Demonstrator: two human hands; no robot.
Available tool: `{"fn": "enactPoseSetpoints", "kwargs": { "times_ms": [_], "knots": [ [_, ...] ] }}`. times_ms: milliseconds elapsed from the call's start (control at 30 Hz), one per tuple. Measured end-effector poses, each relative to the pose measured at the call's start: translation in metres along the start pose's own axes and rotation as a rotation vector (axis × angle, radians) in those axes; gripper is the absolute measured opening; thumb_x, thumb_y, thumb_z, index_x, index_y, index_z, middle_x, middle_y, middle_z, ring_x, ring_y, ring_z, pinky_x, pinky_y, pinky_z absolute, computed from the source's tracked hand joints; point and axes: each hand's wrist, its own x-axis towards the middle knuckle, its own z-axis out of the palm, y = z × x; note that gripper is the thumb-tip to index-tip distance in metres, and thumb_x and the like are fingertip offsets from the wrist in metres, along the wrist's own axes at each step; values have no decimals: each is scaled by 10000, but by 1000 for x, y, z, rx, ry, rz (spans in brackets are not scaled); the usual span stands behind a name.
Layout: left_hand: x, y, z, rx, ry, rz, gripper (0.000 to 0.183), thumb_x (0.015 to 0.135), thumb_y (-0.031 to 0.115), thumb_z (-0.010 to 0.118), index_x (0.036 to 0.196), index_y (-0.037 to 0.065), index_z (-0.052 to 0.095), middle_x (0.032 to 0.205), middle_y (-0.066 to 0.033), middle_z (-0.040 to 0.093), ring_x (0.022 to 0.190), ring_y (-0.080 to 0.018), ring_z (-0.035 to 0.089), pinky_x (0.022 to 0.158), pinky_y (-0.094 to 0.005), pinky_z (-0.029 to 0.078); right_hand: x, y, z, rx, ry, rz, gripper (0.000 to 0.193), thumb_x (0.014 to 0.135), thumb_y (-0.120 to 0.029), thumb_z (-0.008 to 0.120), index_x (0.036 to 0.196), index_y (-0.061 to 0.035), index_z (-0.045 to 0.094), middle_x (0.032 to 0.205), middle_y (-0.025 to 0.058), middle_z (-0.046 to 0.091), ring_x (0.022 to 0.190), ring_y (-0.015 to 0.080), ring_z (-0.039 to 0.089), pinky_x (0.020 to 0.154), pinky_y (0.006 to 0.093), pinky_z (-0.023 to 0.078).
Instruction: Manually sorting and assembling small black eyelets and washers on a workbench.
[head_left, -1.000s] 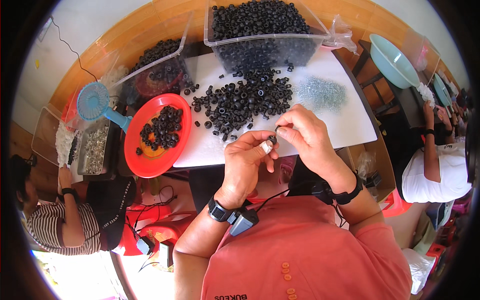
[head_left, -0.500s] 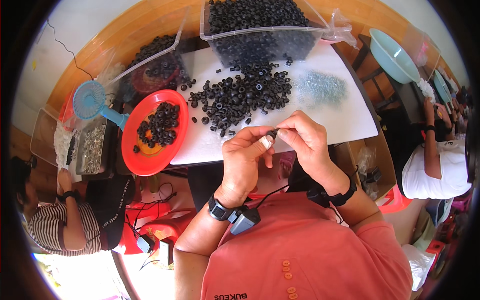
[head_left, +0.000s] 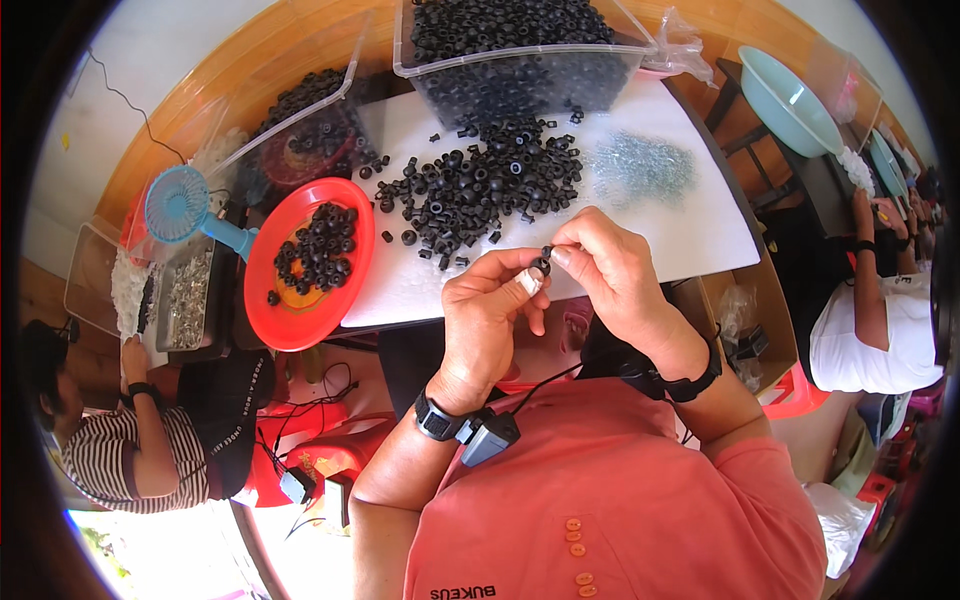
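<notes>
A small black plastic part [head_left: 543, 263] is pinched upright between the thumb and index finger of my left hand [head_left: 478, 312], whose thumb wears a white wrap. My right hand [head_left: 612, 268] is closed at the same part, thumb and finger pressed together at its upper end; any smaller piece in that pinch is too small to make out. Just beyond my hands, a loose pile of black plastic parts [head_left: 490, 190] lies on the white board [head_left: 712, 235]. To its right spreads a heap of small, shiny, clear-silver pieces [head_left: 643, 172].
Left stands a red plate [head_left: 335, 322] with round black parts, beside a blue fan [head_left: 180, 200]. Clear bins [head_left: 520, 68] of black parts stand behind. A cardboard box [head_left: 765, 310] sits right. People work at the left [head_left: 140, 440] and right [head_left: 880, 320].
My right hand has shifted slightly up and left, its fingertips now at the part's upper end. More of the black part shows between my hands. My left hand has barely moved.
</notes>
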Motion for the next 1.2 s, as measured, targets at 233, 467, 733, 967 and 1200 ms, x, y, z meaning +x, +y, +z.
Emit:
{"fn": "enactPoseSetpoints", "kwargs": {
  "times_ms": [233,467,733,967,1200],
  "knots": [
    [0,1,4,59,3,41,193,946,-10,628,1130,-64,654,917,-108,677,716,-125,628,527,-232,504,7,-5,-2,-14,-42,-61,133,851,75,621,933,-26,597,838,125,590,731,327,621,619,387,485],
    [2,7,7,121,-12,68,213,948,-11,620,1153,-54,656,928,-103,677,728,-118,619,537,-228,502,11,-7,-10,150,-35,33,116,862,62,632,939,-24,620,846,122,570,766,312,603,674,367,485],
    [9,-1,-1,78,-13,60,192,949,-16,614,1133,-50,657,925,-102,676,725,-120,618,544,-237,511,13,-9,-7,-211,-106,-155,245,722,96,635,917,-48,596,885,119,549,818,335,585,653,426,490],
    [9,-3,-5,13,-29,89,155,951,-20,614,1102,-44,640,918,-98,671,723,-124,620,544,-245,515,14,-5,-1,-11,-78,-72,189,805,100,627,944,-28,633,899,113,564,785,308,618,659,383,497],
    [7,-5,-4,-28,-32,102,142,945,-28,622,1086,-44,637,910,-94,667,732,-128,628,537,-247,514,15,-2,6,107,-53,-81,179,859,85,613,998,-14,666,937,111,589,785,264,642,692,341,514]
  ]
}}
